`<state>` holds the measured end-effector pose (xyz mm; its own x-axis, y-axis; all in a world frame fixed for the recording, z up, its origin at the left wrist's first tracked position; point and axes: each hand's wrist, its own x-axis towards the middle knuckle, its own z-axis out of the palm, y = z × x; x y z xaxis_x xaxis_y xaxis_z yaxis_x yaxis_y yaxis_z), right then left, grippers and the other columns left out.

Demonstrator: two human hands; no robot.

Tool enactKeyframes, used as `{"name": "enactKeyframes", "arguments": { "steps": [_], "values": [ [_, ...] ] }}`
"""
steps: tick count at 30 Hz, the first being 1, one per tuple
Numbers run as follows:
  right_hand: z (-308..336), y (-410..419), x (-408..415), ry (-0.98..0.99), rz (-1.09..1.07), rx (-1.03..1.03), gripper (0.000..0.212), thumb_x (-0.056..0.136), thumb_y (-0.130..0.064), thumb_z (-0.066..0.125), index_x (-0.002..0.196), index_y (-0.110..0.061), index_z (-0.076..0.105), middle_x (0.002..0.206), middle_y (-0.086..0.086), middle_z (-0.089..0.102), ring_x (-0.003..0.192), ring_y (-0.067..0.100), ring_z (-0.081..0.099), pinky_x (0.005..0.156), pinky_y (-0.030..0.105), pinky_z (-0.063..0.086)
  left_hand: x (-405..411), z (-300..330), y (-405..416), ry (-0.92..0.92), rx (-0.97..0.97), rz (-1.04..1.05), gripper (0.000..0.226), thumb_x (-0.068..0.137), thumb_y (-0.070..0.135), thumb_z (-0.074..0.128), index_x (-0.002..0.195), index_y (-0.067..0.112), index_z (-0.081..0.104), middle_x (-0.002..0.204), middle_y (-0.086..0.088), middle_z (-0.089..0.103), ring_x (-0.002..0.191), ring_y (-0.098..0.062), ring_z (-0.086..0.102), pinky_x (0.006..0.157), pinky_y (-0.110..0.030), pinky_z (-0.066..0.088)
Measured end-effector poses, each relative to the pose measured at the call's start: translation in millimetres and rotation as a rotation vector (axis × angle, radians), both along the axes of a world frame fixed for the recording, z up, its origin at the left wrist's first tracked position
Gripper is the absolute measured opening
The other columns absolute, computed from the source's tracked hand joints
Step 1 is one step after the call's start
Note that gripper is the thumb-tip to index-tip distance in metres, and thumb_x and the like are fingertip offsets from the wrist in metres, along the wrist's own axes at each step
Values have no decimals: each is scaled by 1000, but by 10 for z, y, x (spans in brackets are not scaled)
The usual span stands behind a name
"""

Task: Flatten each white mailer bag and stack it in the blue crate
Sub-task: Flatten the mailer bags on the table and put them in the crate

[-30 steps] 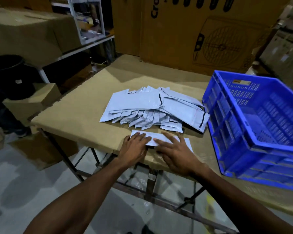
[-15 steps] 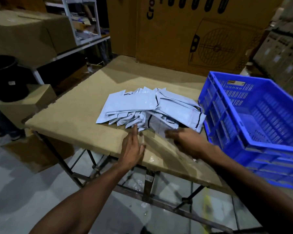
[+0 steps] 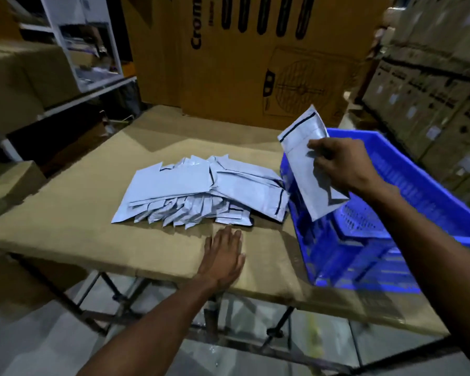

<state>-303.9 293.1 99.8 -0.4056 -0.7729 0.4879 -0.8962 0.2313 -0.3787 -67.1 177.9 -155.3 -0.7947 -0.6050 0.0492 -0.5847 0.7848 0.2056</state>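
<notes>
White mailer bag (image 3: 308, 169) hangs tilted over the blue crate's (image 3: 432, 185) left wall, pinched by the right hand (image 3: 342, 161); dropped so, it could land crooked. Left hand (image 3: 224, 253) lies flat, holding nothing.

We lose the blue crate (image 3: 418, 180) past the right edge, and its near wall is smeared by motion blur. The held mailer bag (image 3: 307, 169) covers the crate's near left corner, and the right hand (image 3: 342, 164) hides part of the bag. The lower bags in the pile (image 3: 196, 191) seem mostly buried, so we cannot count them.
</notes>
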Motion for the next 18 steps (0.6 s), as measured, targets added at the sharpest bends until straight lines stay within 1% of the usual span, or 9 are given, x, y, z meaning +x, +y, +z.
{"name": "enactKeyframes", "arguments": {
  "steps": [3, 5, 7, 9, 10, 12, 14, 15, 18],
  "values": [
    [144, 97, -174, 10, -46, 4, 41, 81, 2, 63, 121, -6, 69, 120, 12, 70, 106, 25, 67, 98, 36, 50, -185, 25, 66, -5, 21, -14, 63, 100, 49, 37, 155, 21, 23, 167, -10, 10, 151, -31, 15, 119, -53, 19],
    [207, 181, -296, 52, -94, -15, 38, 83, 2, 63, 120, -5, 69, 119, 15, 69, 107, 28, 67, 96, 34, 48, -280, 39, 115, -2, 44, -18, 62, 101, 49, 36, 156, 22, 23, 167, -9, 8, 152, -31, 12, 119, -55, 17],
    [201, 251, -467, 111, -156, -2, 37, 84, 0, 62, 119, -6, 70, 116, 18, 70, 106, 33, 66, 92, 35, 47, -338, 39, 163, 3, 63, -9, 63, 102, 49, 33, 157, 22, 19, 167, -7, 8, 153, -28, 9, 120, -57, 14],
    [100, 267, -663, 123, -190, 65, 39, 82, -1, 60, 119, -8, 70, 107, 24, 71, 101, 39, 66, 90, 39, 48, -353, 49, 205, 13, 43, 11, 61, 102, 50, 30, 156, 23, 21, 166, -7, 12, 152, -26, 12, 120, -57, 13],
    [15, 250, -750, 130, -198, 135, 40, 81, -3, 60, 119, -9, 69, 105, 26, 71, 100, 42, 65, 90, 42, 49, -355, 54, 218, 15, 24, 20, 60, 102, 50, 29, 155, 23, 23, 166, -7, 15, 151, -26, 13, 120, -57, 13],
    [-202, 189, -858, 132, -195, 362, 39, 83, -6, 58, 121, -8, 67, 106, 29, 69, 101, 46, 63, 87, 45, 49, -358, 48, 229, 10, 2, 26, 58, 102, 50, 28, 153, 23, 27, 165, -7, 17, 151, -26, 15, 119, -55, 13],
    [-450, 97, -866, 121, -139, 607, 35, 87, -8, 54, 121, -2, 60, 110, 32, 64, 102, 48, 60, 84, 45, 48, -358, 27, 225, 4, -12, 30, 56, 102, 50, 26, 150, 23, 31, 164, -7, 20, 150, -26, 17, 119, -55, 13],
    [-572, 50, -851, 122, -106, 687, 33, 89, -9, 53, 120, 0, 57, 113, 33, 62, 104, 48, 58, 84, 45, 46, -358, 19, 223, -1, -17, 34, 55, 101, 51, 25, 148, 24, 33, 164, -7, 21, 150, -26, 17, 119, -55, 13],
    [-821, -81, -817, 96, 44, 847, 35, 96, -16, 53, 127, 2, 55, 130, 27, 57, 119, 42, 54, 93, 39, 40, -364, 12, 226, -20, -39, 44, 56, 98, 51, 21, 145, 24, 35, 164, -8, 23, 150, -26, 19, 119, -54, 15]
  ]
}}
